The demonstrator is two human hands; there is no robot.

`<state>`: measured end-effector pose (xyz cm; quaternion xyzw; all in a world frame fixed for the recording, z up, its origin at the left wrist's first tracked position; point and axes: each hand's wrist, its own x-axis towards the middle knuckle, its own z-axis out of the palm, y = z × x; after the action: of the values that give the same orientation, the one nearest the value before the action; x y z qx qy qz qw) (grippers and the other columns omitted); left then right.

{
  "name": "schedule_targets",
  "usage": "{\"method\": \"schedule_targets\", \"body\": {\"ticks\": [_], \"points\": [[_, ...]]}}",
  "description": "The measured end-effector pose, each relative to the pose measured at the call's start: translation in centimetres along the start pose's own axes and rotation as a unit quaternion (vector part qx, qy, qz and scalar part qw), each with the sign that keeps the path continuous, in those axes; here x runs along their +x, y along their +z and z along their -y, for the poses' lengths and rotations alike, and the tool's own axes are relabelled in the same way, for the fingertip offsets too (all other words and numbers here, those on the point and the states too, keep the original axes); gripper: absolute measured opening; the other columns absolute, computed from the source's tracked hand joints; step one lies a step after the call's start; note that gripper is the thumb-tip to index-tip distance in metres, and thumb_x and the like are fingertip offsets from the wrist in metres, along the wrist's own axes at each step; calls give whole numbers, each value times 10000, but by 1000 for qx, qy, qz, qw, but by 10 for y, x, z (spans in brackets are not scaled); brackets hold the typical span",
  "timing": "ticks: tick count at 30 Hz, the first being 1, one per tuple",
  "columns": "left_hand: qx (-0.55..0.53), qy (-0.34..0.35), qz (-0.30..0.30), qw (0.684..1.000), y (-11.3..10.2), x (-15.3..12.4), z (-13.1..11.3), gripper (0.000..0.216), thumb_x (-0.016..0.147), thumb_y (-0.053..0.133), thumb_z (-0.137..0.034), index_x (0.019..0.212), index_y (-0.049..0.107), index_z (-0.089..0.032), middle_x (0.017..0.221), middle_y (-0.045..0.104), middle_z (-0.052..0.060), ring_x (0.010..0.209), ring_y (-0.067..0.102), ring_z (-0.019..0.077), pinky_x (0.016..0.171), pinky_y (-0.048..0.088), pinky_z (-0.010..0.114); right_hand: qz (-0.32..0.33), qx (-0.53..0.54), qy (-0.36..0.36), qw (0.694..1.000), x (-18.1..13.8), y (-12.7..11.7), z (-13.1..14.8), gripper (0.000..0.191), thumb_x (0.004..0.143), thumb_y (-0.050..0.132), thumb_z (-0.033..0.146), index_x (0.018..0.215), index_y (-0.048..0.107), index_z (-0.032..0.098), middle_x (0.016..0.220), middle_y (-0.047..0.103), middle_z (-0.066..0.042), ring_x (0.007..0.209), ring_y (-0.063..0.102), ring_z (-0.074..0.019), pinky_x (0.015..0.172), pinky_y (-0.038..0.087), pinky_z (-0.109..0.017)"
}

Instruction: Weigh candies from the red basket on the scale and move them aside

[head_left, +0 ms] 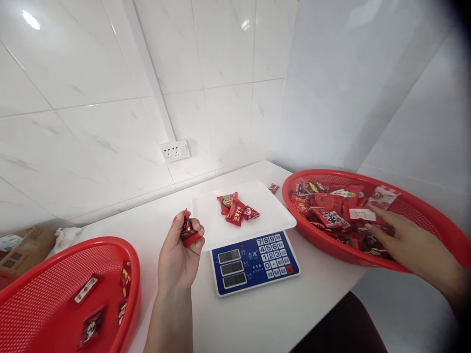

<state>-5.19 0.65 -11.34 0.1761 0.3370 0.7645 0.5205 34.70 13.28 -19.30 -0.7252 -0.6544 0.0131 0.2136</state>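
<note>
1. While the left hand [179, 260] is raised palm-up just left of the scale [253, 264], its thumb and curled fingers pinch a red wrapped packet [189, 235]; packet held clear of the table [221, 323].
2. Right hand [408, 240] over the right basket [296, 211], thumb and finger slightly parted at a white-labelled packet [362, 214]; cannot tell whether it is gripped; many mixed wrapped sweets [333, 219] lie heaped about it.
3. White pan [209, 235] atop the scale bears a small cluster of red packets [235, 212], touching one another; blue keypad panel faces the person.
4. Left basket [135, 264], red, mesh-walled; a few scattered packets [86, 289] inside.
5. One small packet [273, 188] on the table, between pan and right basket; carton [27, 255] at far left.
</note>
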Motion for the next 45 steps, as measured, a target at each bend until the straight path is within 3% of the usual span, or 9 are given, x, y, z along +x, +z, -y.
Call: {"method": "schedule_targets", "body": {"ticks": [12, 20, 26, 31, 33, 36, 38, 41, 45], "points": [[-15, -16, -2, 1000, -2, 4, 1, 85, 785, 590, -258, 797, 597, -174, 597, 532, -11, 530, 521, 92, 379, 376, 137, 0, 20, 49, 999, -9, -12, 13, 578, 782, 425, 440, 1291, 495, 175, 1253, 566, -125, 1022, 578, -268, 774, 423, -337], [-27, -113, 19, 993, 8, 5, 25, 91, 794, 594, -266, 812, 589, -177, 606, 529, -12, 534, 507, 84, 388, 360, 140, -7, 68, 84, 994, -13, -21, 25, 444, 782, 447, 424, 1123, 628, 204, 916, 691, -87, 773, 619, -240, 699, 429, -329], [1, -103, 38, 994, 11, 6, 24, 125, 797, 579, -302, 851, 568, -189, 653, 556, -1, 579, 530, 95, 444, 398, 161, 15, 61, 85, 994, -15, -23, 28, 431, 792, 425, 432, 1100, 638, 218, 845, 697, -64, 759, 626, -230, 689, 446, -324], [124, -40, 62, 990, -1, -16, 35, 290, 771, 578, -228, 1046, 490, -258, 956, 619, 31, 835, 585, 153, 672, 489, 268, -59, 63, 30, 996, -10, -12, 12, 444, 764, 411, 442, 1068, 638, 212, 1106, 651, -81, 951, 616, -236, 811, 467, -348], [218, -57, 107, 968, -4, -30, 48, 258, 808, 559, -273, 1055, 488, -248, 1039, 600, 48, 827, 569, 144, 679, 483, 276, -142, 86, -10, 986, -12, -11, 14, 447, 764, 393, 451, 1024, 650, 192, 1164, 623, -97, 1062, 571, -246, 897, 445, -366], [306, -149, 255, 905, -2, -52, 72, 237, 827, 543, -322, 1026, 535, -193, 1043, 596, 88, 758, 541, 129, 617, 455, 257, -203, 158, -53, 965, -32, -16, 36, 434, 767, 424, 498, 986, 658, 206, 1086, 654, -104, 1064, 568, -265, 930, 438, -420], [323, -199, 317, 869, 3, -63, 89, 226, 816, 553, -289, 1013, 557, -177, 1011, 606, 87, 745, 536, 122, 604, 427, 241, -88, 241, -113, 960, -56, -21, 61, 399, 754, 490, 518, 981, 666, 241, 1040, 676, -80, 990, 608, -256, 885, 476, -423], [321, -213, 336, 859, 14, -72, 108, 288, 788, 582, -235, 1064, 517, -192, 923, 622, 44, 753, 553, 118, 651, 408, 246, 234, 307, -227, 894, -94, -23, 97, 442, 782, 529, 486, 1145, 620, 251, 1150, 645, -89, 1033, 599, -254, 880, 486, -404], [309, -188, 318, 876, 29, -75, 124, 399, 736, 648, -219, 1073, 434, -207, 998, 621, 61, 899, 578, 165, 769, 415, 297, 365, 381, -207, 824, -116, -22, 117, 520, 806, 530, 468, 1263, 529, 219, 1204, 615, -92, 1099, 563, -251, 947, 437, -402]]}}
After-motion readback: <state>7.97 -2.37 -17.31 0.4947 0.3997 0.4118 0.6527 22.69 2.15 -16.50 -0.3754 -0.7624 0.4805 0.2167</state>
